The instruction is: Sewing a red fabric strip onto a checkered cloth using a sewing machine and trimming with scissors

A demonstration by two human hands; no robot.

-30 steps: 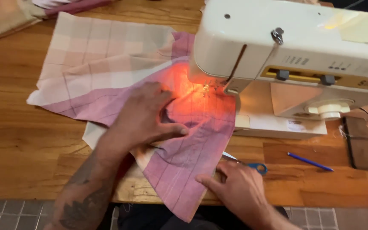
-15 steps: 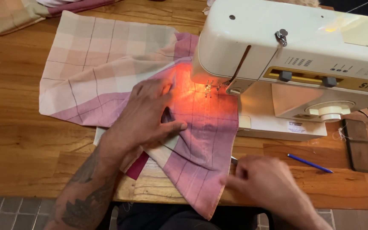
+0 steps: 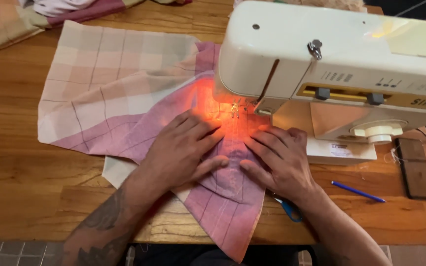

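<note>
A pink and cream checked cloth point(image 3: 119, 93) lies on the wooden table point(image 3: 20, 182) and runs under the needle point(image 3: 234, 109) of a cream sewing machine point(image 3: 341, 54). My left hand point(image 3: 183, 150) lies flat on the cloth just left of the seam line, fingers spread toward the lit needle area. My right hand point(image 3: 279, 160) lies flat on the cloth just right of the seam, fingers pointing at the presser foot. Both hands press the fabric down; neither grips anything.
Blue-handled scissors point(image 3: 288, 209) peek out beside my right wrist. A blue pen point(image 3: 358, 191) and a dark flat block point(image 3: 416, 169) lie right of the machine. More folded fabric point(image 3: 35, 15) sits at the far left.
My right hand moved up from the table's front edge onto the cloth beside the needle. My left hand stayed flat on the fabric. The view shifted slightly.
</note>
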